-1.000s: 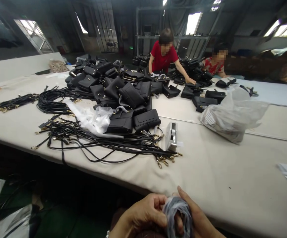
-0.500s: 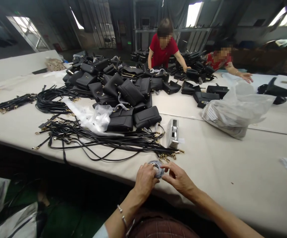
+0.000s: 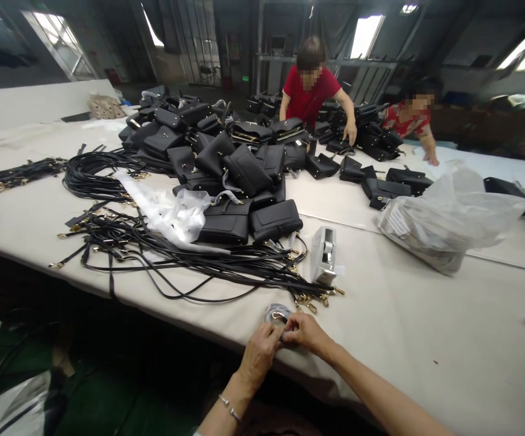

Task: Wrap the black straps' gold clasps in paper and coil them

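Note:
At the front edge of the table, a small coiled strap (image 3: 273, 311) shows a grey, shiny wrapped ring with a gold-coloured glint inside. My left hand (image 3: 259, 352) grips its near side, fingers closed. Pinched together at the coil's near right side is my right hand (image 3: 308, 334); its fingertips touch it beside the left fingers. What exactly lies between the fingertips is hidden. Just beyond lie many black straps (image 3: 189, 257) with gold clasps. A tape dispenser (image 3: 323, 254) stands behind my right hand.
Black handbags (image 3: 248, 172) are heaped across the table (image 3: 407, 327). Crumpled white plastic (image 3: 171, 218) lies against them. To the right sits a clear plastic bag (image 3: 444, 230) with contents. Two co-workers in red, one a person (image 3: 310, 91) behind the heap, reach over the far side.
My right hand has closed from spread fingers into a pinch at the coil, and both hands have come together. The far right co-worker's arm has lowered. The view has shifted slightly.

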A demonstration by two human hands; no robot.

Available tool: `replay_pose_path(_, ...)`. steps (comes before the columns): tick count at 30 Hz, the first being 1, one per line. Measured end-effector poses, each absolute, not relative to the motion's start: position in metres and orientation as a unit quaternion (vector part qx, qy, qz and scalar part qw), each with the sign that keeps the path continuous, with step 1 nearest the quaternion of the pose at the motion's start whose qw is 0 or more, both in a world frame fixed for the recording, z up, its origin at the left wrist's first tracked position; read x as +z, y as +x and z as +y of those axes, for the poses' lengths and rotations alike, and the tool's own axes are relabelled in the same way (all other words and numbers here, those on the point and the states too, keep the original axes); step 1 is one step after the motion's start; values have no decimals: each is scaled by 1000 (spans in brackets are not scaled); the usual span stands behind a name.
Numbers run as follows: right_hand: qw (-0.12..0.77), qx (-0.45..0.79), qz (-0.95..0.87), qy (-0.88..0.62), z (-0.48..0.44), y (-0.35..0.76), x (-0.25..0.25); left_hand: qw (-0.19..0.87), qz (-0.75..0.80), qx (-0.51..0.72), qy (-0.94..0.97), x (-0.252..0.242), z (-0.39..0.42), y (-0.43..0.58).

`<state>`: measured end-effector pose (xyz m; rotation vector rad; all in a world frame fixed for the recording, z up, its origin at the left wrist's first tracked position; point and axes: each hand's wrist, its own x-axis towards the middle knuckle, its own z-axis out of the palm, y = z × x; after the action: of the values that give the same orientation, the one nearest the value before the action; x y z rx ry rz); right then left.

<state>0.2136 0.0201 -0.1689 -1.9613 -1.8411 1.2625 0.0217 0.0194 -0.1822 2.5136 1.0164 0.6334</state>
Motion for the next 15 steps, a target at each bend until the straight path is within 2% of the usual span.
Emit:
replay_pose_path(4, 57, 397, -623, -671, 25, 204, -169, 106, 325, 261, 903, -188, 34, 19)
replay_pose_path(8, 67, 344, -650, -674, 17, 197, -166, 47, 266, 285, 920, -195, 42, 22)
replay_pose_path(15, 94, 320, -689, -644, 15, 201, -182, 30, 251, 296, 921, -204, 39, 27)
